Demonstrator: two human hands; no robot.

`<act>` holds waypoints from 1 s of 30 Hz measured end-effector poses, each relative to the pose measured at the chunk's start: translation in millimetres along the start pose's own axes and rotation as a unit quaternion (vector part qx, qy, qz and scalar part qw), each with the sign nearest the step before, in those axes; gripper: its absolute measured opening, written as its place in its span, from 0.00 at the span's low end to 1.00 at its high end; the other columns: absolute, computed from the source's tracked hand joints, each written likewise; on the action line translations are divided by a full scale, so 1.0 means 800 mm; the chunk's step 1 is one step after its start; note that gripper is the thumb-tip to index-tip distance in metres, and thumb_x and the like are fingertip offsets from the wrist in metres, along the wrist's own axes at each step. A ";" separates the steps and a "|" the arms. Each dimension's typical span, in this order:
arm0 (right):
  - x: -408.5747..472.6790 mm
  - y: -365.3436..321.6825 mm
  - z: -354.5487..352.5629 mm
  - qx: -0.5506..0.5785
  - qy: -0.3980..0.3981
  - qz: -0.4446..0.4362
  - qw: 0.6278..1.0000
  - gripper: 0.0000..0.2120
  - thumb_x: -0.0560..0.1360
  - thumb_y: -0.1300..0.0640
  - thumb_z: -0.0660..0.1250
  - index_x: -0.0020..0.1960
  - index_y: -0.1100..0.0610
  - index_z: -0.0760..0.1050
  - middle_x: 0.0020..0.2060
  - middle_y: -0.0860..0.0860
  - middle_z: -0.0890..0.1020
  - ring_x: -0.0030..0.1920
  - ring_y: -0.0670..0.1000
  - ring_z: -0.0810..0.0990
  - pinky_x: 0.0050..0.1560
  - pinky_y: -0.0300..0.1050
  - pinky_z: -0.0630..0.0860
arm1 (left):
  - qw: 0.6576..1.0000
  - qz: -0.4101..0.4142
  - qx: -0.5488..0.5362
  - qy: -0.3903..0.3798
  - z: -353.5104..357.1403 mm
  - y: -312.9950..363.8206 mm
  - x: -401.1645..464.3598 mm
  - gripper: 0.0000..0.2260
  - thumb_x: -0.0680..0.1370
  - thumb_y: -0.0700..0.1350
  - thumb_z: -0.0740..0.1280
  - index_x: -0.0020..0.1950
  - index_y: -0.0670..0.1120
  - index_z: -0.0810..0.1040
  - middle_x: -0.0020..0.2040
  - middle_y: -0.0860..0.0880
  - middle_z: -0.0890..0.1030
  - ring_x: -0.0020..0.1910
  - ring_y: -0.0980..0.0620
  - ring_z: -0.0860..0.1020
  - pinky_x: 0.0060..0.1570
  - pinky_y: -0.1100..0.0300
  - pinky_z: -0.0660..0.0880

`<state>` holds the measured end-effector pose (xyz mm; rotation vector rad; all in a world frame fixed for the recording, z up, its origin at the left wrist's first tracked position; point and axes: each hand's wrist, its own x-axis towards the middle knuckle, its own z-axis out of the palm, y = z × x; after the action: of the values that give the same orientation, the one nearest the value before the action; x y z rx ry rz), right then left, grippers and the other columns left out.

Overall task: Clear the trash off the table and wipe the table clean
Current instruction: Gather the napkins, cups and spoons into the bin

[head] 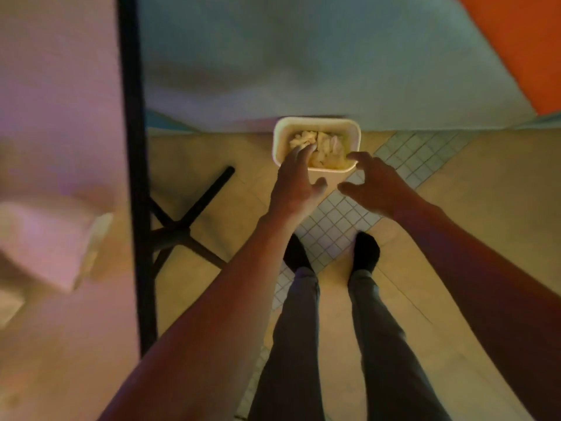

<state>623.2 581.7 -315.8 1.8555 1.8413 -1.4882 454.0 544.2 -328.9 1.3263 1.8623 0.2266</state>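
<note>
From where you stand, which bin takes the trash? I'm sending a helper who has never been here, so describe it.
Start at the black-edged table on the left, then look across the tan floor to the wall ahead. The white bin sits at its foot, beyond both hands. It is the only rounded-rectangular tub there, holding crumpled pale paper.

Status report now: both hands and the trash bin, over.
Left hand open, fingers over crumpled paper in white bin. Right hand open beside bin, empty. Nothing blocking.

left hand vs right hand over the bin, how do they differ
The left hand reaches into the white bin, fingers extended onto the crumpled paper; the right hand hovers at the bin's near corner, fingers curled loosely, touching nothing visible. Both hold nothing.
</note>
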 end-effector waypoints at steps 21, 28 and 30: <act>-0.275 -0.195 -0.099 -0.044 -0.017 -0.190 0.981 0.30 0.75 0.63 0.68 0.74 0.49 0.67 0.68 0.55 0.73 0.60 0.57 0.77 0.58 0.53 0.76 | 0.966 -0.052 -0.106 0.229 -0.180 0.116 -0.334 0.31 0.77 0.47 0.69 0.78 0.52 0.63 0.78 0.47 0.61 0.75 0.45 0.64 0.70 0.48 0.68; -0.301 -0.262 -0.068 -0.089 -0.042 -0.259 0.961 0.26 0.74 0.66 0.68 0.70 0.53 0.71 0.64 0.56 0.76 0.58 0.57 0.78 0.56 0.46 0.72 | 0.932 -0.136 -0.120 0.313 -0.213 0.049 -0.430 0.28 0.79 0.49 0.69 0.77 0.57 0.64 0.78 0.52 0.59 0.73 0.47 0.66 0.66 0.51 0.71; -0.306 -0.283 -0.055 -0.103 -0.045 -0.267 0.957 0.27 0.74 0.65 0.68 0.72 0.53 0.71 0.63 0.56 0.77 0.59 0.57 0.78 0.57 0.46 0.73 | 0.922 -0.154 -0.123 0.333 -0.222 0.028 -0.450 0.27 0.79 0.49 0.69 0.77 0.57 0.64 0.78 0.52 0.60 0.72 0.46 0.67 0.65 0.50 0.72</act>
<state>518.6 499.7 -6.8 1.2287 2.4666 -1.4084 384.6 299.5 -17.1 0.8097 2.4692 0.7966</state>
